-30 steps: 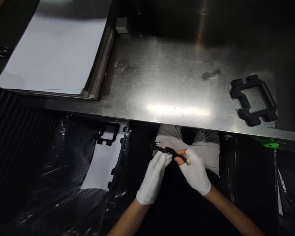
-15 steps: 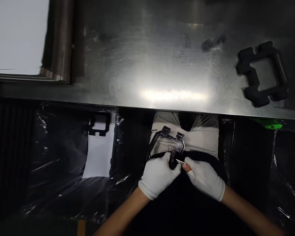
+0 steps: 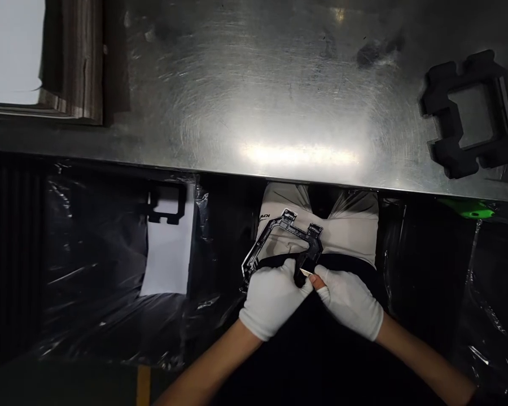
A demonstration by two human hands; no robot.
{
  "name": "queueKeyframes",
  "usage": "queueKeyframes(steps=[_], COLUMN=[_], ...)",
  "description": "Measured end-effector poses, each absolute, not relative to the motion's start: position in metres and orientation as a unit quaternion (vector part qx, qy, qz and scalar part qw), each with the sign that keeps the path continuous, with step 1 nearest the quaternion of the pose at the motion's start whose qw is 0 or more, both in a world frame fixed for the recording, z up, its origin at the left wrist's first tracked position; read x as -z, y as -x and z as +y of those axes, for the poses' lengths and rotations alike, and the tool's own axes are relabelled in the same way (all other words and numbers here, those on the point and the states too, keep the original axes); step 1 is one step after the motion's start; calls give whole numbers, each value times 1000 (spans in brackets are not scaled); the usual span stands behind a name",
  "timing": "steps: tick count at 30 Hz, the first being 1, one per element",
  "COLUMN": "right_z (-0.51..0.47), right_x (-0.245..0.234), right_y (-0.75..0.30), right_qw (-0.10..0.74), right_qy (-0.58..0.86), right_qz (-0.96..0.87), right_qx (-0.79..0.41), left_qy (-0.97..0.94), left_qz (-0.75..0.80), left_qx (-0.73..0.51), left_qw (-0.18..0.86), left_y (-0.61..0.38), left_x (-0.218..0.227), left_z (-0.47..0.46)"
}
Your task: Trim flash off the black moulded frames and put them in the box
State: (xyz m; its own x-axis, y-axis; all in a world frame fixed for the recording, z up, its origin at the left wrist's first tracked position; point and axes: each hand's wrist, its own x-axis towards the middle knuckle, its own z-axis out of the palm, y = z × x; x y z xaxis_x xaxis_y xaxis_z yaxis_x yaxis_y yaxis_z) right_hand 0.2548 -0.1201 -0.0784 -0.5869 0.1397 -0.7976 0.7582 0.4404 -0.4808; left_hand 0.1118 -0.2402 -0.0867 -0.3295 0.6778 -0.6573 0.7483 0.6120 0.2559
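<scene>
Both my hands wear white gloves and work below the table's near edge, over my lap. My left hand (image 3: 272,297) is closed around the lower part of a thin black frame part (image 3: 283,235) that stands up in front of my white shirt. My right hand (image 3: 349,301) is closed in a pinch on a small metal blade (image 3: 307,273), whose tip touches the frame's lower right leg. The bare tip of one right finger shows through the glove.
A steel table (image 3: 279,107) fills the top. A thick black foam frame (image 3: 469,113) lies at its right. A stack of white sheets (image 3: 12,51) on brown boards sits at the upper left. Black plastic bags (image 3: 93,265) hang either side; the left one holds white paper.
The thin frame has been turned up from edge-on to face me, and the blade now touches it. The view has tilted down, so the table shifted upward.
</scene>
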Motion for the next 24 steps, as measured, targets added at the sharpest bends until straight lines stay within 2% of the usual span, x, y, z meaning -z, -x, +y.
queueKeyframes(steps=[17, 24], right_z=[-127, -127], right_x=[78, 86], right_y=[-248, -257], right_qw=[375, 340], right_qy=[-323, -326], right_qz=[756, 755], right_qx=[429, 456], left_qy=[-433, -406], left_qz=[844, 860], left_qx=[57, 60], left_qw=[312, 302], left_y=[-120, -126], left_x=[93, 91], left_z=[-247, -243])
